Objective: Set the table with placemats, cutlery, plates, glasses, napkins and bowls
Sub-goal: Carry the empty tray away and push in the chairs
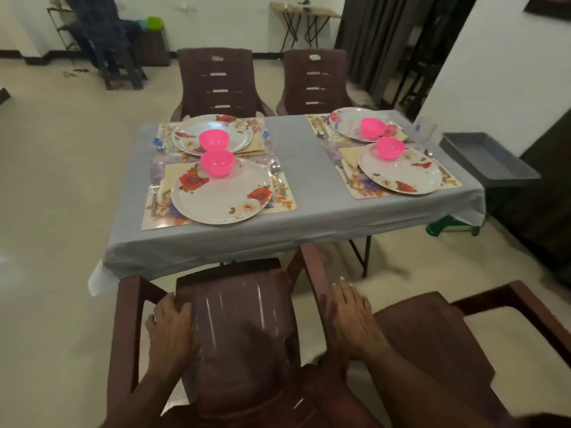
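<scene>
The table (302, 168) has a grey cloth and several floral placemats (279, 205), each with a white flowered plate (216, 205), a pink bowl (217, 163), cutlery (276, 177) and a beige napkin (171, 177). A clear glass (425, 128) stands at the far right corner. In front of me stands a brown plastic chair (244, 322). My left hand (170, 329) grips the left edge of its backrest, fingers curled round it. My right hand (353, 319) lies flat with straight fingers on the chair's right side.
A second brown chair (432, 335) stands at the lower right. Two more chairs (217, 81) face me across the table. A grey tray (488, 157) sits on a green stool (445, 227) right of the table. A wall (494, 72) is at the right.
</scene>
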